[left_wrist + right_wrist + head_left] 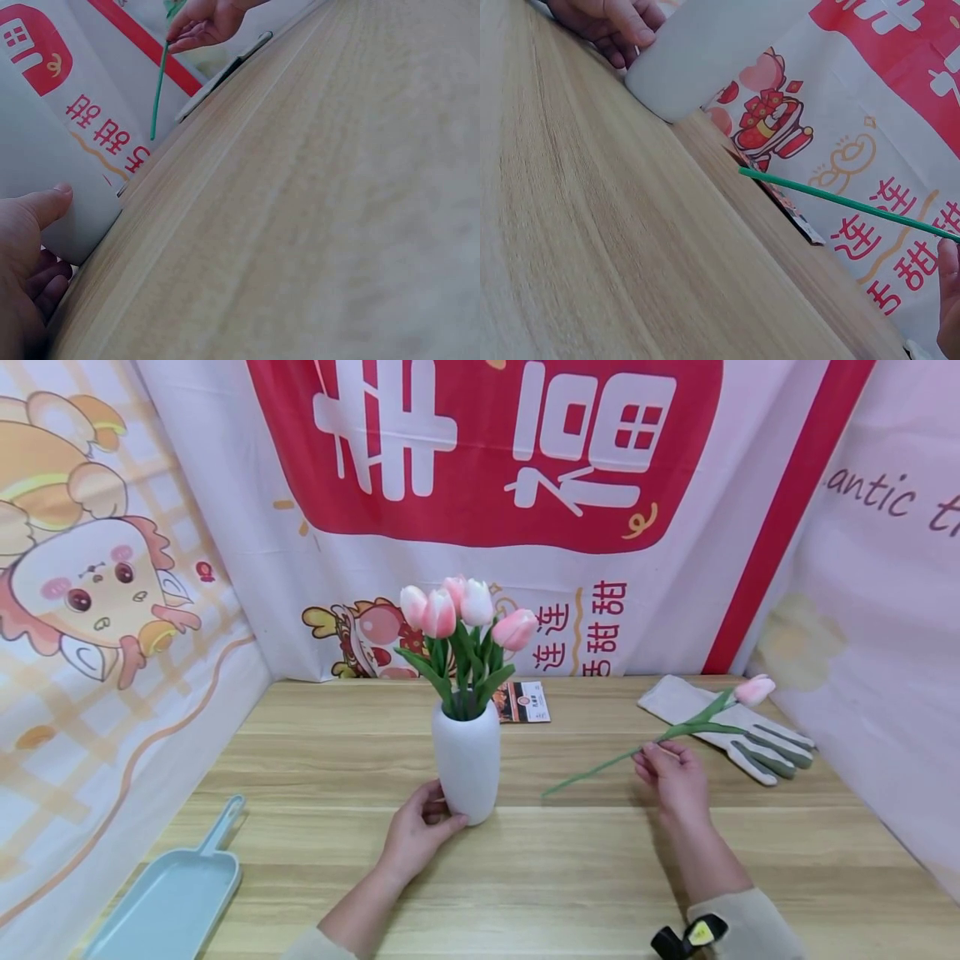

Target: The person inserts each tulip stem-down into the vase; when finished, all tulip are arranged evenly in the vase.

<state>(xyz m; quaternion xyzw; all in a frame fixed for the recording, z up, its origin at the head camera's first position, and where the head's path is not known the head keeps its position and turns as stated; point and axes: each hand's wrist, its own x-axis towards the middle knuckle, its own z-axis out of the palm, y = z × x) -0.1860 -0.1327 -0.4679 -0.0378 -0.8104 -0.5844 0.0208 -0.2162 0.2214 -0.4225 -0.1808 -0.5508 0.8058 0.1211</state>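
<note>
A white vase (468, 768) stands upright on the table, filled with several pink and white tulips (457, 618) with green leaves. My left hand (418, 833) holds it low down, thumb at the front and fingers round its left side; the left wrist view shows the thumb (52, 204) against the white wall. To the right, my right hand (678, 777) pinches a single pink tulip (752, 690) by its green stem. The bloom points to the far right, and the bare stem end (761, 175) slants down toward the vase, above the table.
Behind the tulip lies a pair of grey-white gloves (727, 727) at the back right. A small printed packet (525, 702) is behind the vase. A light blue dustpan (168, 893) rests at the left front. Printed cloths hang along the table's back and sides.
</note>
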